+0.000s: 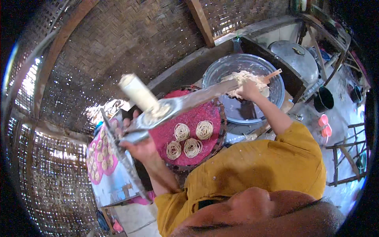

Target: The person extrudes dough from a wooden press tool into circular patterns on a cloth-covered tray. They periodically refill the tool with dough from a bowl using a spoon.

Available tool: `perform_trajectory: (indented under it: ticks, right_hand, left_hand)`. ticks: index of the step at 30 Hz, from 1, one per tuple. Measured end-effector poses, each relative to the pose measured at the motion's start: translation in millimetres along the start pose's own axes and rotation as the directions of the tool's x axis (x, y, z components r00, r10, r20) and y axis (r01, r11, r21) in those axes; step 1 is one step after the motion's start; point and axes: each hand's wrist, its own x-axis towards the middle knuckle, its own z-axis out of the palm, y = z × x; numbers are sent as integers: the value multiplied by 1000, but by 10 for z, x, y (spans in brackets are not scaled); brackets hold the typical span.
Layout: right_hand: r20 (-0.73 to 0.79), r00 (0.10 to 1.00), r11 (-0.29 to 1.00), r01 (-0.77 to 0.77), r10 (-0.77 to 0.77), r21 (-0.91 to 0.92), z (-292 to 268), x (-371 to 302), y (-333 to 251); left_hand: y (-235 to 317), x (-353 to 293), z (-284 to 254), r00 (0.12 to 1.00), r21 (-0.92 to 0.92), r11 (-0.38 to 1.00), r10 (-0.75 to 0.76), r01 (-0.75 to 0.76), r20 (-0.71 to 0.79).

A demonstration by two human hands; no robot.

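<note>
A long wooden-handled dough press slants across the view, with a pale, dough-coated cylinder standing out of its metal-looking middle. Soft dough clings around the cylinder's base. My left hand grips the press at its near left end, fingers wrapped round it. My right hand is closed at the far right end of the press, over a basin; its fingertips are partly hidden. Below the press, several coiled noodle nests lie on a round pink mat.
The large metal basin holds crumbly dough and a wooden spatula. More noodle nests rest on pink sheets on a left-hand table. A big lidded pot, black bucket and pink scoops are at right.
</note>
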Motion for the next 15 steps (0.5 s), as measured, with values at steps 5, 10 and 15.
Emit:
perform_trajectory:
  ticks: [5,10,15]
  right_hand:
    - [391,913,950,217,-117,-223,718,379,911]
    - [387,914,986,158,-124,-55,-12,149,764]
    - [342,940,946,-116,6,303,-35,145,714]
  left_hand:
    - [322,-96,-287,992,-121,993,-18,3,-121]
    - [670,-309,-463,969,-87,983,139,-159,-204]
    - [794,-523,-729,941,-119,975,142,-186,-306]
